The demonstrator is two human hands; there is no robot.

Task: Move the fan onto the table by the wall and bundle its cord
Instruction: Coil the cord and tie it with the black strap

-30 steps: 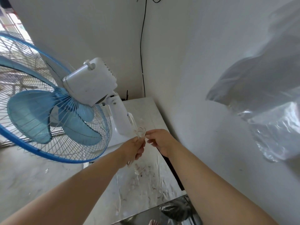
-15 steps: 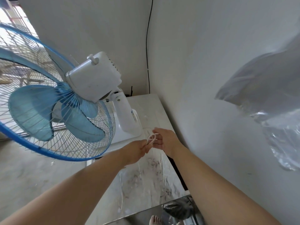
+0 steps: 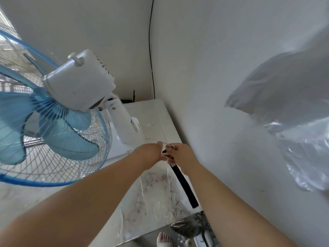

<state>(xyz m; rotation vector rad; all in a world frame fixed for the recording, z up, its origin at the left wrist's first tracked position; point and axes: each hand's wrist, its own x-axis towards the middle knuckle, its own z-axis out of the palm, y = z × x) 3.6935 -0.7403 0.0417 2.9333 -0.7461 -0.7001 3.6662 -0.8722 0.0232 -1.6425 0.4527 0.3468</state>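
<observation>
The fan stands on the pale counter in the corner where two white walls meet, its white base on the far part of the counter and its blue blades and wire cage leaning out to my left, past the counter's edge. Both my hands meet just in front of the base, above the counter's middle. My left hand is closed, its grip pinched together on the thin white cord, and my right hand faces it with its fingers curled round the same small loops, so the cord sits gathered between the two hands. Where the cord runs from there to the fan I cannot tell. A dark gap runs between the counter's right edge and the wall. A black cable hangs down the corner, and a clear plastic bag hangs near the wall on my right.
</observation>
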